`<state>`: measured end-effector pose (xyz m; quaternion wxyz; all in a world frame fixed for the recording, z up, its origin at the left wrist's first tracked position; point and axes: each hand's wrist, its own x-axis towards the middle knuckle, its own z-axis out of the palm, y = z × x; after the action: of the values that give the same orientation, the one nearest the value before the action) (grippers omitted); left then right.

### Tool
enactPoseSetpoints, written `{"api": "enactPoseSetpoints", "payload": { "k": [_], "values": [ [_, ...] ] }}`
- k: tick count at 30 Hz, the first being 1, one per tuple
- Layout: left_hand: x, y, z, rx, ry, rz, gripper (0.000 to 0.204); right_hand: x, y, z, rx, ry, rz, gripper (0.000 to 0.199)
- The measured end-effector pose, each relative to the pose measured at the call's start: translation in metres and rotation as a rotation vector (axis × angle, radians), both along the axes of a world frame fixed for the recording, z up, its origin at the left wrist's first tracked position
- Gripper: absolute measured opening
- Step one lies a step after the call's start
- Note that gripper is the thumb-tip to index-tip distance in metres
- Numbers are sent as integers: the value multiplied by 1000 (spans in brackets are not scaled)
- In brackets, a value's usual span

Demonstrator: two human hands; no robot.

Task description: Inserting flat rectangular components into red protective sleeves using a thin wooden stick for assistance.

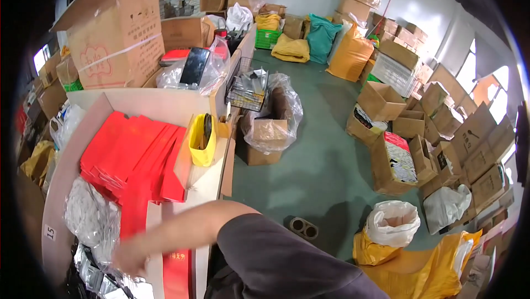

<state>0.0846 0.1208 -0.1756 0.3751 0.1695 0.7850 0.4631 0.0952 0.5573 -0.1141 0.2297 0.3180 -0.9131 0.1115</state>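
One bare right hand [130, 258], on an arm in a short dark grey sleeve [276, 246], hangs low at the near left of the pale bench [211, 186]. Its fingers are blurred, so I cannot tell whether they are apart, together or clamped on something; the left hand is out of view.

Nearest to that hand, just beside it to the left, lie shiny silver flat packets [90, 268], jumbled with no common long axis that I can make out. A crumpled bundle of clear plastic bags [87, 210] lies just beyond them, up and to the left of the fingers. The relation that counts is this sideways one: the forearm reaches across from the right, while both plastic heaps lie at the hand's far side.

To the right of the hand, a long red paper strip with gold print [176, 279] lies with its length pointing away from the body (the forearm crosses above it). Farther off, a fanned stack of flat red paper pieces [124, 144] lies beyond the forearm, and a yellow open-topped holder [202, 154] stands to its right.
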Motion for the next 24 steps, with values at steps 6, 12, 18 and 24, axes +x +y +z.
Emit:
{"api": "enactPoseSetpoints", "payload": {
  "k": [6, 12, 18, 24],
  "values": [
    [72, 29, 93, 207, -155, -132, 22, 48, -114, -14, -258, -491, 55, 51],
    [86, 80, 102, 115, -104, -173, 38, 74, -95, 26, 371, -442, 139, 58],
    [83, 97, 139, 68, -120, -200, 35, 67, -116, 8, 375, -344, 95, 65],
    [20, 5, 24, -127, 646, -46, 25, 72, -155, 1, 107, -475, -268, 47]
  ]
}}
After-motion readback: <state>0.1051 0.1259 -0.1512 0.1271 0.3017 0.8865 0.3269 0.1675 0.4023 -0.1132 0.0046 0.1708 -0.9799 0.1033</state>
